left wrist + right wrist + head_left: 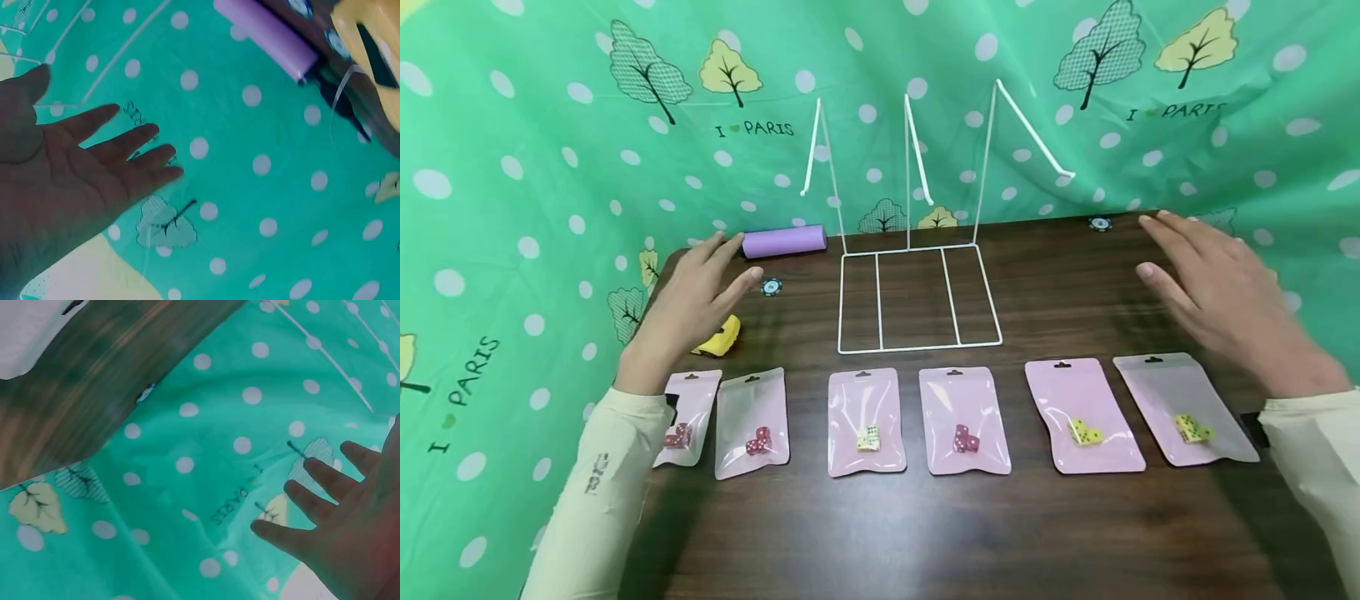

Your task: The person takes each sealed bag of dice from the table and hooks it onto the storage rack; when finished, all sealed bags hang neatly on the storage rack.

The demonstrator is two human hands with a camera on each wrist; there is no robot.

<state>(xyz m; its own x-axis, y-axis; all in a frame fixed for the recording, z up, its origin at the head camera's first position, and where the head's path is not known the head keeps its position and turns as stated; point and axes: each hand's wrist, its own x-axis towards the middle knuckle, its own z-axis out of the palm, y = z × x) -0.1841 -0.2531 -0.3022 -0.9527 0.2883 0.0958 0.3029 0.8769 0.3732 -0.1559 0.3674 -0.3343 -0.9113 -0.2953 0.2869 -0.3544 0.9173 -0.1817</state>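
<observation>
Left hand (688, 304) hovers flat above the tabletop's (925, 533) far-left corner, fingers straight and slightly spread, holding nothing; a yellow object (718, 337) lies just beneath it, a purple cylinder (785, 241) just beyond its fingertips.

Six pink pouches (867, 421) lie in a row along the middle of the tabletop, left edge to right, each with dice inside: red in three, pale yellow in three.

White wire rack (917, 296) stands at the far edge, centre; its three hooks are bare. Judged so: nothing hung yet, all six pouches left.

Right hand (1213, 287) hovers near the far-right corner, fingers extended, loosely together, empty.
</observation>
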